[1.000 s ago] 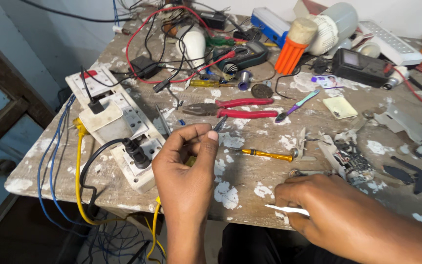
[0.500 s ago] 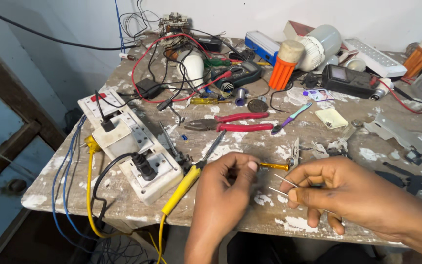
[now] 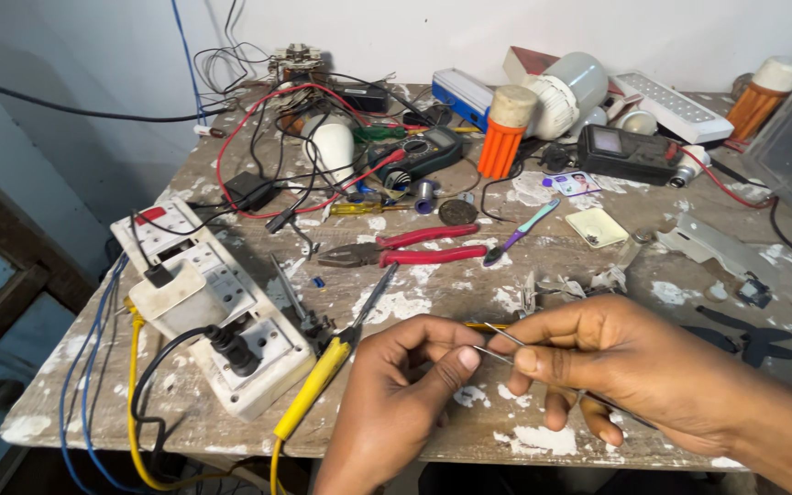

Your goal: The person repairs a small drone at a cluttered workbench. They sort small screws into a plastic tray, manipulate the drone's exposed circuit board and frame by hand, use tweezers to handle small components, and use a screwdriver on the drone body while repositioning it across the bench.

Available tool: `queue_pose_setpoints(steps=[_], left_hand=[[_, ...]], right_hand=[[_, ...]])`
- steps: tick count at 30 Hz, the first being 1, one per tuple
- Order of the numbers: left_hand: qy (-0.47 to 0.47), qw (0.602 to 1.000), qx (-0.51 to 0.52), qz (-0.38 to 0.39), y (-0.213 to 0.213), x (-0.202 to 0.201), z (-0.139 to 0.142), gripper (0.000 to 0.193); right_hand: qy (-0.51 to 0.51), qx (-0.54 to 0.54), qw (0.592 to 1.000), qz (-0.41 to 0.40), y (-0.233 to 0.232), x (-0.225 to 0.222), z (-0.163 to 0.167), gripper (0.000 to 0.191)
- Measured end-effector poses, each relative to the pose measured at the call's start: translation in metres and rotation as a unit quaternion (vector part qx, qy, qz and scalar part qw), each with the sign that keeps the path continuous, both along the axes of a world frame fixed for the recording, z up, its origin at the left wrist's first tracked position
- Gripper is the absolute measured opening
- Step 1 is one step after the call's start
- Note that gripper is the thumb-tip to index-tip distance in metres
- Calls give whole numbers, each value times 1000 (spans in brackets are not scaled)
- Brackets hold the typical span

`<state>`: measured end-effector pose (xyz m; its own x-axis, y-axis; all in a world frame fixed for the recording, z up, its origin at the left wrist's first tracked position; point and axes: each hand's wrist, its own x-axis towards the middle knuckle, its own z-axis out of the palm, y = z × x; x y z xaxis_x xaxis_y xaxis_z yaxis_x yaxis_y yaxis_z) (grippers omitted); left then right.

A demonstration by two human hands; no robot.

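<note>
Both hands have drawn together since the earlier frames, when the right one lay flat at the surface's edge. Now the left hand (image 3: 405,394) and right hand (image 3: 616,362) meet at six o'clock, just above the paint-flecked surface (image 3: 506,440). The right fingers (image 3: 532,359) are pinched shut on a thin metal wire (image 3: 492,341); the left thumb and forefinger close on its other end. Keeping both pinches close to the working point should, I judge, stop the wire from flexing. At eight o'clock lies a yellow-handled soldering iron (image 3: 323,380), beside a white switchboard (image 3: 222,312). Farther off, toward twelve, rest red-handled pliers (image 3: 414,247) and a multimeter (image 3: 428,151).
</note>
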<state>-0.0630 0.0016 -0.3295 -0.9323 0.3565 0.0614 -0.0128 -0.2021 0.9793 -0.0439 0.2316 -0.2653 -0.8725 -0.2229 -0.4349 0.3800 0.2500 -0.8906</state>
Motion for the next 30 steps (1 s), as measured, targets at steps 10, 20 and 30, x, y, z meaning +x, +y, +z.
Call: queue_pose_setpoints(steps=[10,20,30], left_hand=[[46,998,28,17,16,0,0,29],[50,997,16,52,14,-3,-14,11],[87,994,11,62,11,-3,-15,12]], right_hand=[[55,42,996,52,2,1,-1,41],[318,234,913,102,-6,8,-13,24],[419,266,860,121,-7,13,-8,22]])
